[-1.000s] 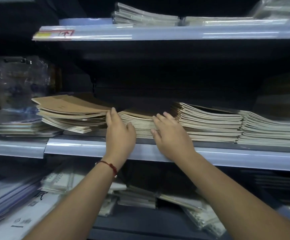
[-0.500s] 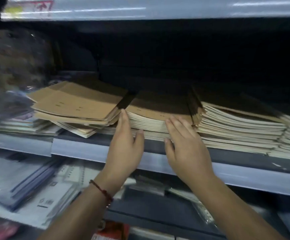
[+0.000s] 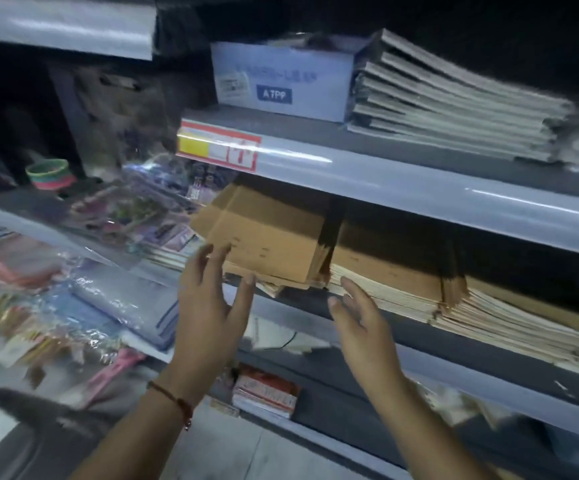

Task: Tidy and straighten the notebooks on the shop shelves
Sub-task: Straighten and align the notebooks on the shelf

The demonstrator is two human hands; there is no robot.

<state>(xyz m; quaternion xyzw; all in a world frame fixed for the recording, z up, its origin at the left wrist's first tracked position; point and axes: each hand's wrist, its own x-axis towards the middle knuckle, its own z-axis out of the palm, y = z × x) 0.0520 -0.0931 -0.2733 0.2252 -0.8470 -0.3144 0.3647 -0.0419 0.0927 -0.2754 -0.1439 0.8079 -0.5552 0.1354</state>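
Note:
A skewed pile of brown-covered notebooks (image 3: 267,237) lies on the middle shelf (image 3: 419,341), its corners fanned out. To its right a neater stack of brown notebooks (image 3: 392,275) shows pale page edges, and further stacks (image 3: 523,323) run on to the right. My left hand (image 3: 208,306), with a red cord at the wrist, is open just in front of the skewed pile, fingertips at its front-left corner. Open as well, my right hand (image 3: 360,320) hovers before the front edge of the neater stack. Neither hand holds anything.
The upper shelf (image 3: 419,181) carries a white box (image 3: 281,81), a stack of grey-edged notebooks (image 3: 454,98) and a red-and-yellow price tag (image 3: 218,147). Plastic-wrapped stationery (image 3: 132,216) fills the shelves on the left. A red pack (image 3: 265,389) sits on the lower shelf.
Both hands have come off the middle stack's front edge and shifted left, fingers spread. The view has swung up and tilted, so the upper shelf now shows.

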